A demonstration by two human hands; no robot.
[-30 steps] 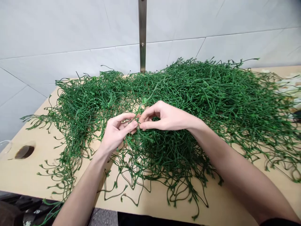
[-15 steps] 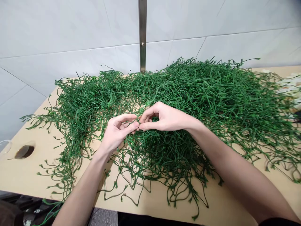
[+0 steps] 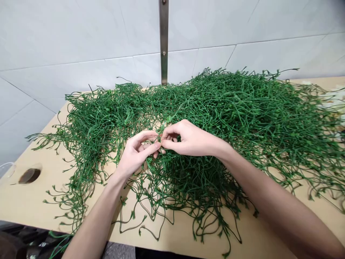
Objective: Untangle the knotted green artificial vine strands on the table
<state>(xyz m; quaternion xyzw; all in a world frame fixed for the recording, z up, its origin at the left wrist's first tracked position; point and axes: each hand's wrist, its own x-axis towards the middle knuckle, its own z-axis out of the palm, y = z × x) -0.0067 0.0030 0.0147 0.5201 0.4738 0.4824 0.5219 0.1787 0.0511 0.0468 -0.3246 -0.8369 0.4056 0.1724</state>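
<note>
My left hand (image 3: pixel 141 150) and my right hand (image 3: pixel 185 138) meet fingertip to fingertip above the middle of the table. Both are closed in a pinch on a thin green artificial stem (image 3: pixel 163 127), whose upper part shows just above the fingers. Its lower part is hidden by my fingertips. Beneath and around the hands spreads a large tangled heap of similar green plastic stems (image 3: pixel 231 104), thin and curly with small forked tips. A denser clump (image 3: pixel 199 180) lies under my right wrist, nearer the front edge.
The pale wooden table (image 3: pixel 21 205) stands against a white tiled wall (image 3: pixel 81 32) with a vertical metal strip (image 3: pixel 164 43). A round cable hole (image 3: pixel 29 176) is at the left. White petal-like pieces (image 3: pixel 335 99) lie at the far right. Some stems hang over the front left edge.
My hands stay pinched together at nearly the same spot, with only small finger shifts. The whole view has shifted slightly. The heap looks unchanged.
</note>
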